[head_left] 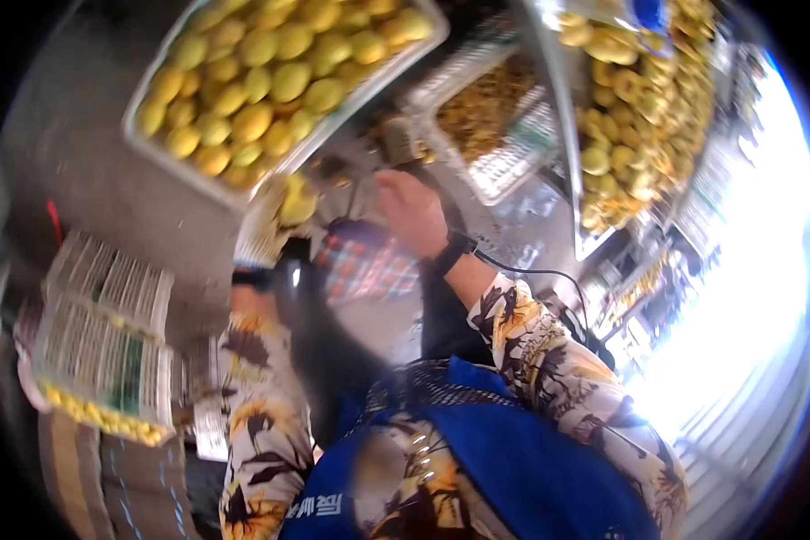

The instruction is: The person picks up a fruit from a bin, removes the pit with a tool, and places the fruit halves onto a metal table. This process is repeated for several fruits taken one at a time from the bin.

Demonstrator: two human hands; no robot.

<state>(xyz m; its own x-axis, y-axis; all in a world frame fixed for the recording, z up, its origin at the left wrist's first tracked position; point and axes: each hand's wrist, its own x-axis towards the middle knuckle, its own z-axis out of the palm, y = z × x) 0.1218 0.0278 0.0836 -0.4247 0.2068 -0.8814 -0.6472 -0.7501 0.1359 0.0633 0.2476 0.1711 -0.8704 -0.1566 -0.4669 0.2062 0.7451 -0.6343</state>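
Note:
My left hand [263, 225], in a pale glove with a dark band at the wrist, is closed around a yellow peach [298, 200]. It is just below the corner of a white crate [131, 135] filled with yellow peaches [256, 85]. To its right, my right hand [412, 212] is bare and smeared by motion, with a black band on the wrist. Its fingers look curled, but whether anything is in them cannot be made out. Checked red and blue cloth [366, 261] shows beneath and between the hands.
A white basket [495, 184] of brownish-yellow pieces stands beyond my right hand. Further right, a metal-edged tray [574, 180] holds many yellow fruit pieces [634, 117]. White slatted crates [103, 360] are stacked at the left. A black cable [549, 272] runs by my right wrist.

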